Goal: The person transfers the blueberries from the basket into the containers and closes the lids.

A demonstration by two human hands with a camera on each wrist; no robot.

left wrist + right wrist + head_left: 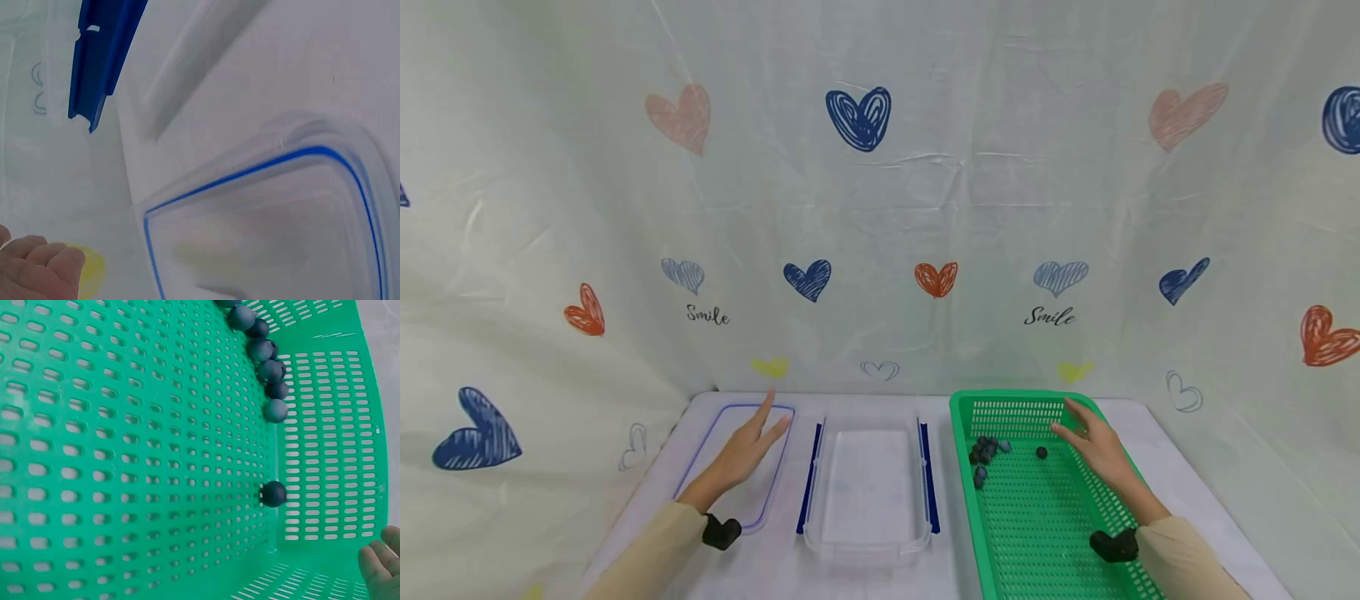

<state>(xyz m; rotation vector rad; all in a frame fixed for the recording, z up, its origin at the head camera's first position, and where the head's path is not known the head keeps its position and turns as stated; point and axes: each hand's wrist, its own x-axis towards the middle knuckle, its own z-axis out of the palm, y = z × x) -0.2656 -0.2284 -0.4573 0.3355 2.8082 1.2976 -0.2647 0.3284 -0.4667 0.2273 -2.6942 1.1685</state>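
Note:
My left hand (741,454) hovers above a clear lid (758,521) with a blue seal line, thumb and fingers spread, nothing between them. My right hand (1099,446) hangs over the right side of a green perforated basket (1022,550), fingers extended and holding nothing. Inside the basket, a cluster of blueberries (985,450) gathers at the far left. One lone blueberry (1041,452) lies near the far wall, closest to the right hand. Between the hands stands a clear plastic container (868,487), its blue side latches (929,479) folded outward.
Everything stands on a white-covered table (782,575). Behind it hangs a pale curtain (880,217) printed with hearts. The basket's raised rim (973,517) stands between the container and the berries.

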